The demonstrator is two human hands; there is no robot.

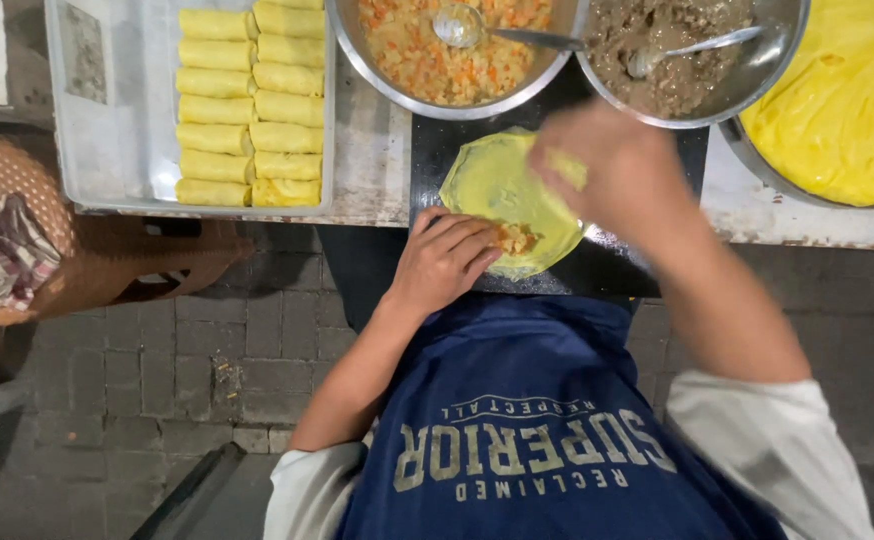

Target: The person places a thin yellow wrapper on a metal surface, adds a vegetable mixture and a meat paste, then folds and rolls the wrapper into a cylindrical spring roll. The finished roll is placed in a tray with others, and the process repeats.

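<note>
Now the left hand [444,262] is pressing flat fingers on the filling [515,238] on the yellow wrapper [497,185], while the blurry right hand [612,165] is pinching its far edge. Pulling hard could tear it.

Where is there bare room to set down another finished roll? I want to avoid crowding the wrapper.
The left half of the tray is bare, beside the rolls. A bare strip of table lies between tray and black board. Crowded: the wrapper under both hands, left hand, right hand.
</note>
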